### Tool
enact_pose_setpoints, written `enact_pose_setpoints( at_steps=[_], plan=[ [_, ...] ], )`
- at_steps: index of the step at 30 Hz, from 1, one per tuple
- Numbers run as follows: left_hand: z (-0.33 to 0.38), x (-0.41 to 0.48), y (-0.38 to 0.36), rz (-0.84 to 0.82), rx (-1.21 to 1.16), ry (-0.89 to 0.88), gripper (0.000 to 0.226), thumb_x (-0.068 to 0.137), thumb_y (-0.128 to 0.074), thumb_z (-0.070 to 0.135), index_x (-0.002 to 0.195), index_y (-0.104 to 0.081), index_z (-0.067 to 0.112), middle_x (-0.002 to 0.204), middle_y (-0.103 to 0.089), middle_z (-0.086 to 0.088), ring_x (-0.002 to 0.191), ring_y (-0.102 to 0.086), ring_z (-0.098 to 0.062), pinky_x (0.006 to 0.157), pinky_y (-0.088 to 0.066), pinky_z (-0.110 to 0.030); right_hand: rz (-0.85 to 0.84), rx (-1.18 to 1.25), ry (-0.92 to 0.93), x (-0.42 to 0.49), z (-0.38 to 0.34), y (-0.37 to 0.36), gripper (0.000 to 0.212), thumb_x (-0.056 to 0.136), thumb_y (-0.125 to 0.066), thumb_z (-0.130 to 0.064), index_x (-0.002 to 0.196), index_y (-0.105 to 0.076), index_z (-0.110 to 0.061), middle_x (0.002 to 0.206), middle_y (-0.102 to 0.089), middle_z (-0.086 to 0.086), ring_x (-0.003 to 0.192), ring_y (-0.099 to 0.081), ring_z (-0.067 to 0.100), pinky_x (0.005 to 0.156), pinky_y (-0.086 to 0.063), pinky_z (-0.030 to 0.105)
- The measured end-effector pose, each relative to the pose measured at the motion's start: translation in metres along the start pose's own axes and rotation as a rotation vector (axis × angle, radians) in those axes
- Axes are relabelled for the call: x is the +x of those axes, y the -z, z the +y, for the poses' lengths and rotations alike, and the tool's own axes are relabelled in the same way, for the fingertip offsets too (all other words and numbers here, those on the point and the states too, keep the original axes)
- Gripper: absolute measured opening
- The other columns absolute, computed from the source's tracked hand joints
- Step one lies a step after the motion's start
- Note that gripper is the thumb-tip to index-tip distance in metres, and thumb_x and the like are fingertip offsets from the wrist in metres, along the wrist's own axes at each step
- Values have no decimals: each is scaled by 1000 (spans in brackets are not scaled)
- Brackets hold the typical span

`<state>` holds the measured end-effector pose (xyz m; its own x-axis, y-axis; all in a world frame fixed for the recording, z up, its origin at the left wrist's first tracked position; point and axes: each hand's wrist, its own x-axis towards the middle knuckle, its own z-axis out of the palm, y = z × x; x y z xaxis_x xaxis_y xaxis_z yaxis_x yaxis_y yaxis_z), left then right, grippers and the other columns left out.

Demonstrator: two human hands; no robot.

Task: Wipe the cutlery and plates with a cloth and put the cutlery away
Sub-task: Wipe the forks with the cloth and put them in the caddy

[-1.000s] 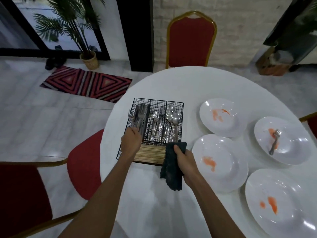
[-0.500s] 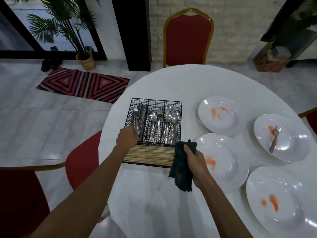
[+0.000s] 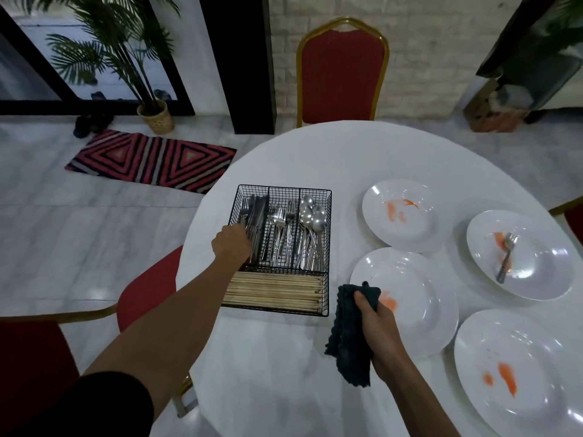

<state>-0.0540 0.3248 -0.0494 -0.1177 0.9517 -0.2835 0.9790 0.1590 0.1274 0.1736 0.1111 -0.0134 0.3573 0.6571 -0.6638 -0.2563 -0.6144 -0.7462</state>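
Observation:
A black wire cutlery basket stands on the white round table, holding knives, forks, spoons and wooden chopsticks. My left hand is at the near end of the knife compartment, fingers curled around the handle of a fork lying there. My right hand grips a dark cloth over the left rim of a stained white plate. Other stained plates sit at the far middle, the right with a fork in it, and the near right.
Red chairs with gold frames stand behind the table, at its left edge and near me on the left. A striped rug and a potted palm are on the marble floor.
My right hand has carried the cloth rightward from the basket's corner to the nearest plate's rim. My left hand stays at the knife compartment, shifted slightly along the handles.

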Motion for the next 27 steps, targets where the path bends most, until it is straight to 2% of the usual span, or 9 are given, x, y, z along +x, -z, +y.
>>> enact_pose_setpoints(
  at_steps=[3,8,11,16,19,23,27],
  plan=[
    [0,0,1,-12,-4,4,28,95,-63,21,116,-62,3,117,-64,-17,108,-65,-34,87,-53,-41,-4,-4,-4,-1,1,-4,22,103,-55,-33,107,-70,-18,96,-77,12,91,-74,30,87,-60,47],
    [1,-1,5,-22,29,-3,25,91,-58,5,115,-61,1,118,-63,-17,110,-64,-34,89,-53,-41,-1,-4,-7,0,-1,-9,23,103,-55,-33,107,-71,-17,95,-78,11,91,-74,31,90,-59,51],
    [-4,-1,9,12,-16,3,20,93,-57,8,111,-62,1,112,-65,-17,104,-65,-33,84,-53,-40,-3,0,-20,0,-2,-12,22,103,-55,-32,107,-70,-16,96,-77,12,91,-74,32,89,-60,49],
    [7,-10,16,147,-238,-31,23,91,-64,26,89,-70,4,84,-69,-12,77,-67,-30,66,-54,-35,15,13,-42,1,-1,-13,24,102,-56,-33,110,-70,-14,98,-77,14,92,-74,34,90,-59,51],
    [28,-27,6,112,-301,-87,22,93,-65,25,83,-71,6,72,-65,-5,67,-62,-20,60,-48,-30,19,17,-49,0,-1,-14,23,103,-56,-32,109,-70,-14,97,-77,15,91,-74,34,89,-60,51],
    [41,-35,-11,26,-361,-82,23,92,-69,25,85,-71,2,77,-68,-7,71,-66,-20,68,-58,-33,21,19,-39,-1,-2,-11,21,102,-57,-32,107,-70,-16,97,-77,13,91,-74,31,88,-60,47],
    [40,-41,-13,28,-378,-72,35,88,-73,37,82,-65,4,79,-65,-8,74,-64,-22,63,-50,-33,39,40,-39,-2,-2,-2,20,102,-57,-32,108,-69,-17,100,-76,12,93,-73,31,89,-59,47]
  ],
)
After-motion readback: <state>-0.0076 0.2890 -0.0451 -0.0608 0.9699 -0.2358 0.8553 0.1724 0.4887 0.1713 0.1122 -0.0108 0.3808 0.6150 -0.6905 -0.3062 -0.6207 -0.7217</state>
